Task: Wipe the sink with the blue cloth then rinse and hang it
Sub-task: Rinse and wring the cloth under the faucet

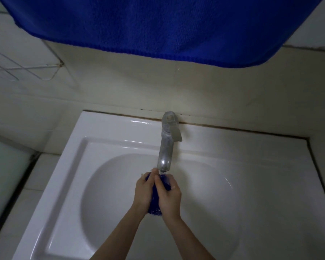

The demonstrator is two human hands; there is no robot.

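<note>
A bunched blue cloth (154, 203) is squeezed between both my hands over the white sink (105, 184), right under the spout of the metal faucet (165, 147). Water runs from the spout onto the cloth's top. My left hand (144, 190) grips the cloth from the left, and my right hand (169, 196) grips it from the right. Most of the cloth is hidden between my palms; its lower end shows below them.
A large blue towel (158, 29) hangs from above across the top of the view. A white wire rack (23, 69) is fixed to the tiled wall at left. A tiled counter (270, 166) surrounds the sink.
</note>
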